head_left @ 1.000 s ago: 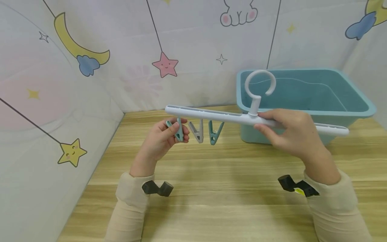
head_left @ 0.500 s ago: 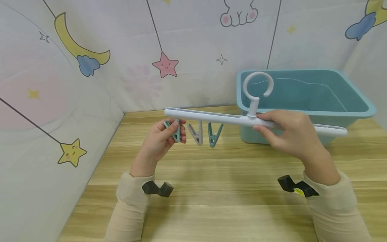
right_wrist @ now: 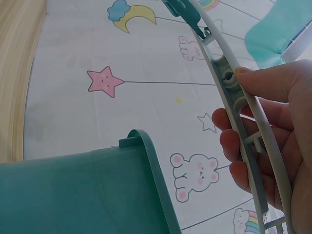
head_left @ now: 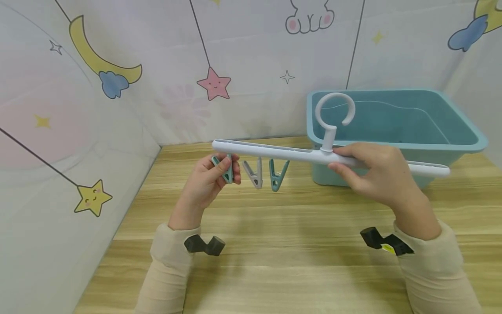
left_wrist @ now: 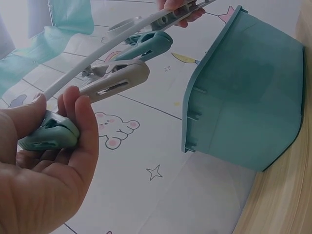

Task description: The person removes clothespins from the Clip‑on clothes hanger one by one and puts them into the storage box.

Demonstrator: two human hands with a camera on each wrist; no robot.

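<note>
A white plastic hanger (head_left: 270, 152) with a ring-shaped hook is held above the table, its left end slightly higher. My right hand (head_left: 378, 172) grips its bar just right of the hook, thumb on the near side. Under the bar's left half hang a grey clothespin (head_left: 255, 173) and a teal clothespin (head_left: 278, 175). My left hand (head_left: 209, 176) pinches another teal clothespin (left_wrist: 51, 132) between thumb and fingers, beneath the hanger's left end. Whether this one is attached to the bar cannot be made out, as fingers cover its top.
Behind the right hand stands a large teal plastic bin (head_left: 396, 148), touching the wooden table (head_left: 282, 257) near the back wall. A white cloth (head_left: 251, 100) with cartoon stars and moons covers the back and left walls.
Over the second, the hanger's left part has dipped slightly and shifted a little left. The left hand has drawn its clothespin slightly left and down. In the last half second little moves.
</note>
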